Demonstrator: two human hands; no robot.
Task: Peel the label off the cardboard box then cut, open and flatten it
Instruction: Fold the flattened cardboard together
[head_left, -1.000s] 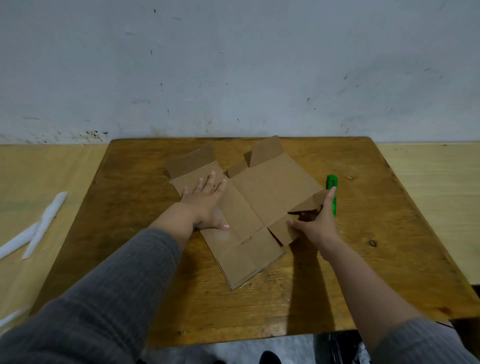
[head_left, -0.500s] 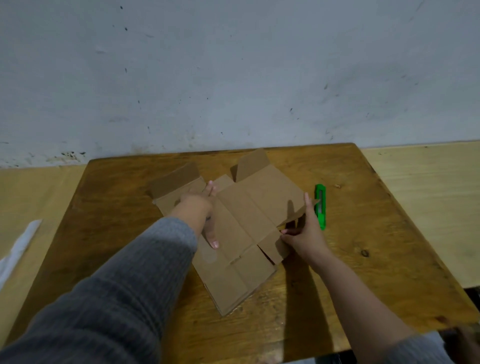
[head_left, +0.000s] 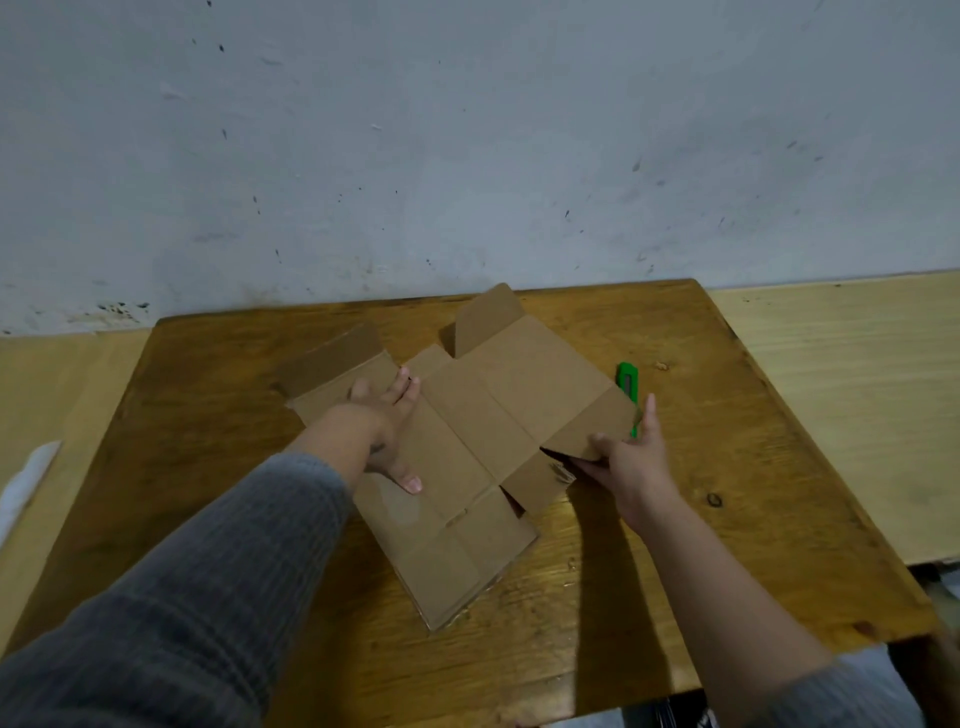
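The cardboard box (head_left: 483, 441) lay cut open and spread near the middle of the wooden worktop (head_left: 727, 519), most panels down, two far flaps standing up toward the wall. No label was visible on the upper faces.

The left hand (head_left: 382, 431) lay flat with fingers extended, pressing the left panel against the worktop. The right hand (head_left: 631, 460) held the raised right-hand panel at its near edge, thumb on top and fingers apparently beneath, with the index finger extended. That panel stood clear of the worktop; flattening was judged incomplete.

Hazards noted:

1. The green utility knife (head_left: 628, 387) lay just beside the lifted panel and close to the extended right index finger. Whether the blade was out could not be told. Pressing the panel outward could sweep the knife along the worktop or bring the fingers onto it.

2. The raised panel would likely spring back if released before its crease was pressed firmly.

3. With only the left panel pinned, a hard push on the right side could pivot or slide the whole sheet toward the near edge.

4. The two upright far flaps were unrestrained and would need separate pressing.

A white strip (head_left: 28, 478) lay at far left, off the worktop and well apart from the work.
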